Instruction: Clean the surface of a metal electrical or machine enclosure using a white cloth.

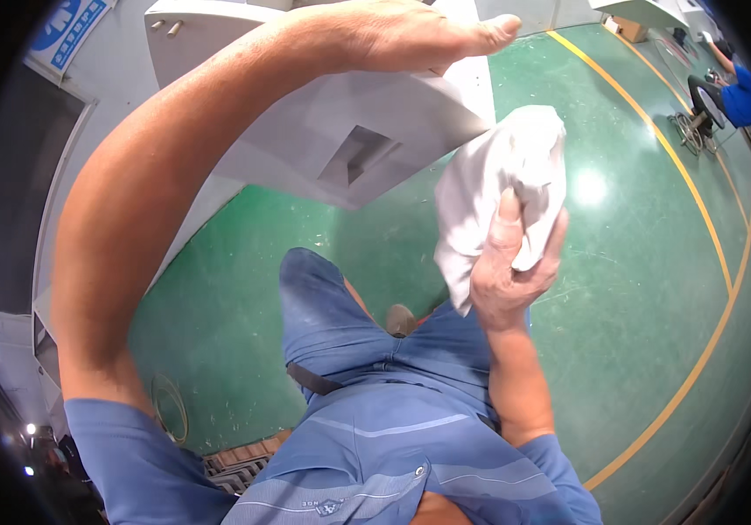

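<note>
Right hand (508, 271) around white cloth (502, 179)

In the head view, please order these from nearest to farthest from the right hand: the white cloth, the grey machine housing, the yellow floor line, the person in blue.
1. White cloth: in the grip of the right hand.
2. Grey machine housing: just up and left of the cloth, under the left hand.
3. Yellow floor line: on the green floor to the right.
4. Person in blue: far upper right.

Left hand (410, 35) on grey machine housing (349, 131), right hand (511, 271) clutching white cloth (502, 171)
</note>
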A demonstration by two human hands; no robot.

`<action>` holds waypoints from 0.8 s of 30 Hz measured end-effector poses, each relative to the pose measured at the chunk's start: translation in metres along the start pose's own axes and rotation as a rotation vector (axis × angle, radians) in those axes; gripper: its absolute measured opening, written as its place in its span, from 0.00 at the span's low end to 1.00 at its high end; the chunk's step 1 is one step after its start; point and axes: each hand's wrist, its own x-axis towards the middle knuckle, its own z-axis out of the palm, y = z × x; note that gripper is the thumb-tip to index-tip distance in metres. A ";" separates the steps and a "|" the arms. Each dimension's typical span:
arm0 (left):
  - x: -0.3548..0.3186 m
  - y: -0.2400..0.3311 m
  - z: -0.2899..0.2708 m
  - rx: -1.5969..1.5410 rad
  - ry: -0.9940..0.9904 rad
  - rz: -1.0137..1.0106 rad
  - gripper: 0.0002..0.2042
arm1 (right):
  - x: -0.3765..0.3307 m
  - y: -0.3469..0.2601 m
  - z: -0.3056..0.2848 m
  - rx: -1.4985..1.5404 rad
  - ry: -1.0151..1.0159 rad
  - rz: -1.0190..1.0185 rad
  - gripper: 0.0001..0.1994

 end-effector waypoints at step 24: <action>-0.064 0.066 -0.003 0.094 0.072 0.248 0.19 | -0.075 0.064 0.125 -0.646 -0.799 -0.405 0.12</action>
